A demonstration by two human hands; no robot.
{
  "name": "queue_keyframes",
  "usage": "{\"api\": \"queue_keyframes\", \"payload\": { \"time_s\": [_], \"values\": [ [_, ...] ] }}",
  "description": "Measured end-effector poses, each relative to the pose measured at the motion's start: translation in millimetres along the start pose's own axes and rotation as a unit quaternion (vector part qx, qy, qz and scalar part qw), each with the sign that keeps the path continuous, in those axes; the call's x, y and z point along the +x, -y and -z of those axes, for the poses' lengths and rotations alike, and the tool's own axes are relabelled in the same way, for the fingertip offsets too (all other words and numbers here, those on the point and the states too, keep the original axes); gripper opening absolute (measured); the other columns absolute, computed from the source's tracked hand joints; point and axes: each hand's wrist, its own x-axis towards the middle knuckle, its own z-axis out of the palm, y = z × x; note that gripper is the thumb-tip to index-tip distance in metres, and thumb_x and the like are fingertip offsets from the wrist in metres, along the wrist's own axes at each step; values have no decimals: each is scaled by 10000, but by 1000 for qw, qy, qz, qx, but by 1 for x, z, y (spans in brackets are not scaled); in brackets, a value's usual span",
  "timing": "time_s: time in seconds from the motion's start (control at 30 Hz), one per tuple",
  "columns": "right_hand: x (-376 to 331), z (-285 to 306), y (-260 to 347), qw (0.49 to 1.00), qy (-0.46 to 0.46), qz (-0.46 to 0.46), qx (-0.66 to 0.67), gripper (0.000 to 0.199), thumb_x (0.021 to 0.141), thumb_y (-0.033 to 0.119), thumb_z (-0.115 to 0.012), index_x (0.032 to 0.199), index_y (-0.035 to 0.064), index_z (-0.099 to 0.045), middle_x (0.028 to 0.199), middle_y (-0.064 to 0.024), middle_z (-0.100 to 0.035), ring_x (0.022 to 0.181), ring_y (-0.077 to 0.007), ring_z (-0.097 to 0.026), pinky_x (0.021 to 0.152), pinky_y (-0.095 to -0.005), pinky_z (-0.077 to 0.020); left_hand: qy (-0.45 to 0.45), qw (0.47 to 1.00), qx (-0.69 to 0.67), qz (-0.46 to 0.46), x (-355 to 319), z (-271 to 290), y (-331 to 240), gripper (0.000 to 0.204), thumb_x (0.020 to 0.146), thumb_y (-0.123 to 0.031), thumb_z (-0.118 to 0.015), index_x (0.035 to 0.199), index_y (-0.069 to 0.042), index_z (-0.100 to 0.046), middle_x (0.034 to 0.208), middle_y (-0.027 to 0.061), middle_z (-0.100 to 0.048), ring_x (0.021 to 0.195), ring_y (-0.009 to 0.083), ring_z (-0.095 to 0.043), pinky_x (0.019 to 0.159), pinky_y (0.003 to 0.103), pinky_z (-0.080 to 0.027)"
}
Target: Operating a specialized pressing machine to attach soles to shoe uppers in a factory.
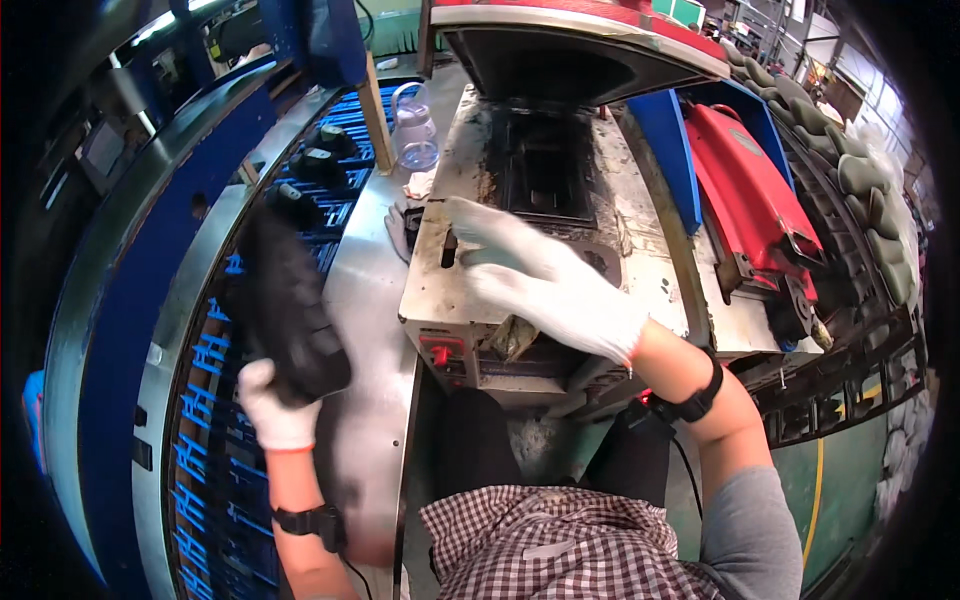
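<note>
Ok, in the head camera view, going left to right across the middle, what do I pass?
Blue curved conveyor rail → dark shoe part gripped in the left hand → grimy metal press table → right hand spread over the table → red machine cover → row of grey-green moulded pieces.

Bare steel counter [365,300] between blue rack [215,360] and press machine [480,290]: open lane, narrowed by left hand [272,405] gripping black shoe part [285,300]. Far end blocked by 1 plastic bottle [415,130]. Raised lid [570,45] overhangs the press bed [540,165].
</note>
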Motion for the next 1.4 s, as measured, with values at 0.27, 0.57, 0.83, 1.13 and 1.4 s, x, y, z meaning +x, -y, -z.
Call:
{"api": "queue_keyframes", "payload": {
  "time_s": [0.27, 0.57, 0.83, 1.13, 1.4],
  "values": [
    [33, 9, 6, 934, -115, -95, 326, 867, 959, 284, -699, 1646, -39, -281, 1312, -135, -662, 1167, -195, -649, 1059, -298, -492, 188, 970, 123, 94, 88, -138, 111, 799, 900, -133, -607, 1636, -9, -322, 1596, 219, -489, 1458, 345, -508, 1251, 484, -373],
    [101, 151, -151, 931, -295, -183, -114, 755, 856, 518, -725, 1471, 91, -628, 1400, -280, -617, 1274, -355, -650, 1067, -424, -524, 275, 799, 439, -307, 118, -228, 87, 701, 934, -17, -671, 1588, -13, -421, 1549, 184, -542, 1461, 294, -511, 1243, 425, -371],
    [124, 101, -130, 872, -98, -286, -385, 849, 893, 691, -611, 1555, 163, -544, 1485, -342, -458, 1307, -507, -594, 1119, -508, -494, 287, 609, 515, -531, 183, -292, 80, 532, 995, -270, -686, 1450, -9, -594, 1448, 188, -628, 1375, 299, -587, 1185, 383, -424],
    [49, 116, -78, 920, -138, -179, -319, 745, 993, 621, -539, 1522, 98, -570, 1564, -299, -466, 1409, -433, -530, 1204, -451, -397, 363, 470, 723, -352, 244, -400, 84, 479, 972, -348, -594, 1307, -15, -674, 1189, 274, -710, 1174, 433, -670, 1051, 471, -508],
    [-130, 12, -54, 959, -254, -85, 94, 270, 1098, 255, -598, 1216, 36, -704, 949, -51, -701, 873, -124, -655, 797, -302, -551, 376, 301, 820, -310, 218, -389, 111, 436, 1009, -445, -609, 1219, -73, -698, 1134, 181, -716, 1105, 308, -695, 969, 389, -523]
  ]
}}
